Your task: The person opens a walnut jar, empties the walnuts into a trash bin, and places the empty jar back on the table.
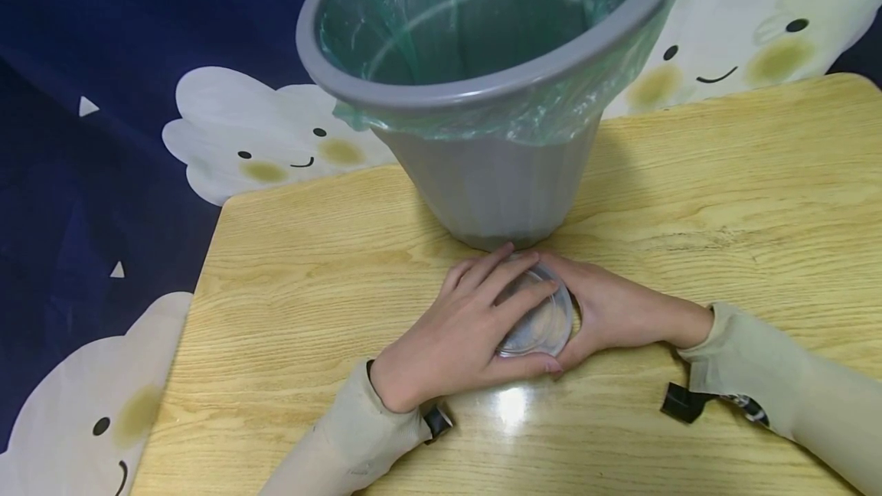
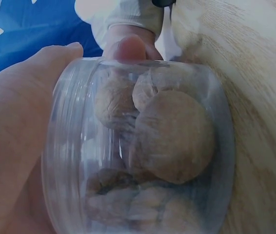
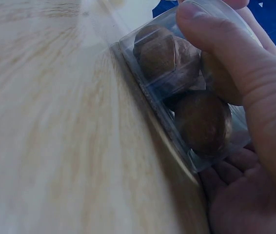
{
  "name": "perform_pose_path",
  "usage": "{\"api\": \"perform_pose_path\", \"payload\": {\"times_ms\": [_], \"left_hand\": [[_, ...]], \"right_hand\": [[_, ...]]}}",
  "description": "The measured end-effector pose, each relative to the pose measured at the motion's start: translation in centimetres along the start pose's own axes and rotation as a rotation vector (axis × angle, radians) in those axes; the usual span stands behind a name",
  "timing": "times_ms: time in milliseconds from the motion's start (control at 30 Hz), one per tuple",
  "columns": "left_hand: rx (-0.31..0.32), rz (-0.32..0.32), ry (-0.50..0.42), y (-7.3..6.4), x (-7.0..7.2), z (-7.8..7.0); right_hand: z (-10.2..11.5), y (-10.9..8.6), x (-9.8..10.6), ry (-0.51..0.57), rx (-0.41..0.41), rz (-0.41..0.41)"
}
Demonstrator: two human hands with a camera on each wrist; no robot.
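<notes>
A clear, round lidded jar (image 1: 544,324) stands on the wooden table, close in front of a grey bin. Through its wall in the left wrist view show several round brown pieces (image 2: 174,136) with a wrinkled surface. My left hand (image 1: 458,331) grips the jar's top from above, fingers spread across the lid and thumb along the near rim. From the right side my right hand (image 1: 613,308) holds the jar's wall, its thumb toward me and its fingers round the far side. In the right wrist view, the jar's base is right at the tabletop.
The grey bin (image 1: 496,182), lined with a green translucent bag (image 1: 579,109), stands on the table (image 1: 310,274) just beyond the hands. A dark blue cloth (image 1: 83,197) with smiling white clouds hangs behind and to the left of the table's edge.
</notes>
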State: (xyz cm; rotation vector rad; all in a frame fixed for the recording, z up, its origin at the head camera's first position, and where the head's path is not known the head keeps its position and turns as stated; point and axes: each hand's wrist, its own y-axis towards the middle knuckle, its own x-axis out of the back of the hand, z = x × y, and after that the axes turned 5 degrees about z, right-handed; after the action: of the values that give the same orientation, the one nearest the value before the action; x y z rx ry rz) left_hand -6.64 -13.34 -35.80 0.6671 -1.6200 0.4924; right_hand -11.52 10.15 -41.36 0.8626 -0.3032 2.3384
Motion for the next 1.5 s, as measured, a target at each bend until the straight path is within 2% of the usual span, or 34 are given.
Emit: {"api": "perform_pose_path", "payload": {"times_ms": [567,1500], "left_hand": [[0.013,-0.002,-0.007,-0.02,0.04,-0.17],[0.037,-0.017,0.006,-0.15,-0.07,-0.49]], "right_hand": [[-0.4,-0.08,-0.03,-0.013,0.031,0.0],[-0.44,-0.11,-0.01,-0.004,0.024,0.003]]}}
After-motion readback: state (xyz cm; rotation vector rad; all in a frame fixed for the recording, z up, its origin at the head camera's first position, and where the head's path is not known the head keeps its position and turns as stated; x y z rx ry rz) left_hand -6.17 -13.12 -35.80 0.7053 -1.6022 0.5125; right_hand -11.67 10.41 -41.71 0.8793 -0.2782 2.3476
